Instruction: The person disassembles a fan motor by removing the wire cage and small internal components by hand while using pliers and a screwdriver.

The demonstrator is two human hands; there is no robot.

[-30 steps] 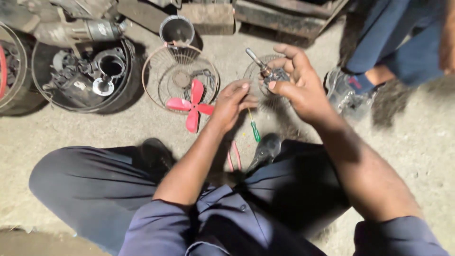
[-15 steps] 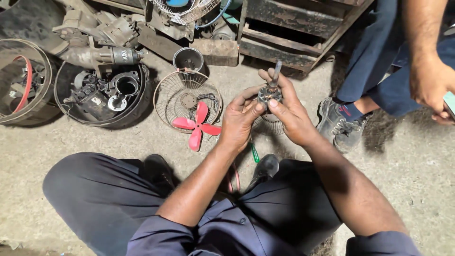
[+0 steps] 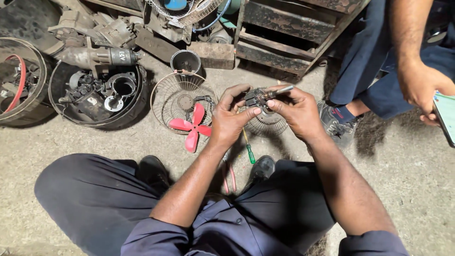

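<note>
Both my hands hold a small fan motor (image 3: 259,97) with a metal shaft sticking out to the right, above the concrete floor. My left hand (image 3: 231,118) grips its left side with thumb and fingers. My right hand (image 3: 295,110) closes around the right side near the shaft. Below them lies a wire fan guard (image 3: 268,124). A red three-blade fan propeller (image 3: 192,127) rests on a second wire guard (image 3: 175,97) to the left. A green-handled screwdriver (image 3: 249,150) lies on the floor between my knees, beside red-handled pliers (image 3: 229,176).
A round tub (image 3: 102,118) of metal parts sits at the left, another tub (image 3: 28,106) farther left. A metal cup (image 3: 185,60), a wooden crate (image 3: 294,28) and a white fan guard (image 3: 182,10) stand behind. Another person's hand (image 3: 419,85) holds a phone (image 3: 445,116) at the right.
My hands came together on the motor and moved slightly down and left in view; the camera tilted up, showing more clutter behind. The other person's hand with the phone came into view.
</note>
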